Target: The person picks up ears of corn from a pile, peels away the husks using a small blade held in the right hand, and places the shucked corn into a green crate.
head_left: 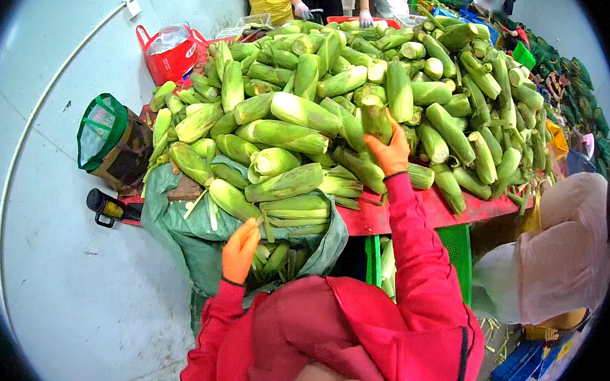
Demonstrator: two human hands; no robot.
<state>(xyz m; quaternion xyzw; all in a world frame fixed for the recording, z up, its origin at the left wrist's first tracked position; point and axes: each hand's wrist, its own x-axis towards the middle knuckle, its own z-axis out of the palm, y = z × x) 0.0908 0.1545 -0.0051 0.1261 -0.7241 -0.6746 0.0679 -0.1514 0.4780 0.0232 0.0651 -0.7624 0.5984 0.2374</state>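
Observation:
My right hand [391, 148], in an orange glove, is closed around the lower end of a green ear of corn in its husk [376, 116] on the near face of a large heap of husked-on corn [311, 81]. My left hand [240, 249], gloved the same way, is over the mouth of a green woven sack [203, 231]. Its fingertips are near the tip of another ear [232, 200]; whether they pinch a scrap of husk is unclear. Cut husk leaves [277, 262] lie inside the sack.
The heap rests on a red-covered table [366, 220]. Green crates [456, 252] stand beneath. At left are a red bag [169, 56], a green-rimmed bag [112, 137] and a black bottle [107, 207]. A person in pale clothing [552, 253] is at right; gloved co-workers [321, 3] stand opposite.

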